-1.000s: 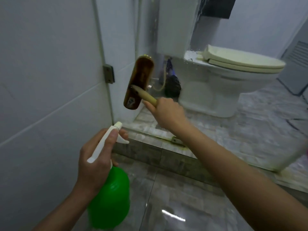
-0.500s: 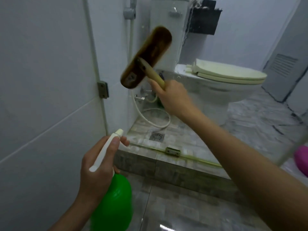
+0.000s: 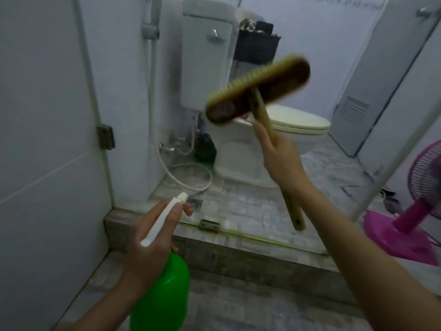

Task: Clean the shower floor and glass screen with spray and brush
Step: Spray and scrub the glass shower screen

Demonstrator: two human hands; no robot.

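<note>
While the left hand (image 3: 152, 237) grips an opaque green spray bottle (image 3: 164, 295), the right hand (image 3: 281, 158) clasps the brush (image 3: 257, 89)

- Low at left, in the left hand (image 3: 152, 237), before the step (image 3: 238, 256): spray bottle (image 3: 164, 299).
- Up at centre right, in the right hand (image 3: 279, 158), in front of the toilet (image 3: 238, 158): brush (image 3: 257, 89), head above, handle end down near the step's front edge.
- Along the step's front edge: glass screen (image 3: 338, 177), bracket (image 3: 209, 225) at its foot.
- On the raised floor behind: drain (image 3: 195, 203) near the left corner, hose (image 3: 191, 177) looped behind it, toilet further back.
- Right of the screen's edge: fan (image 3: 401, 235).
</note>
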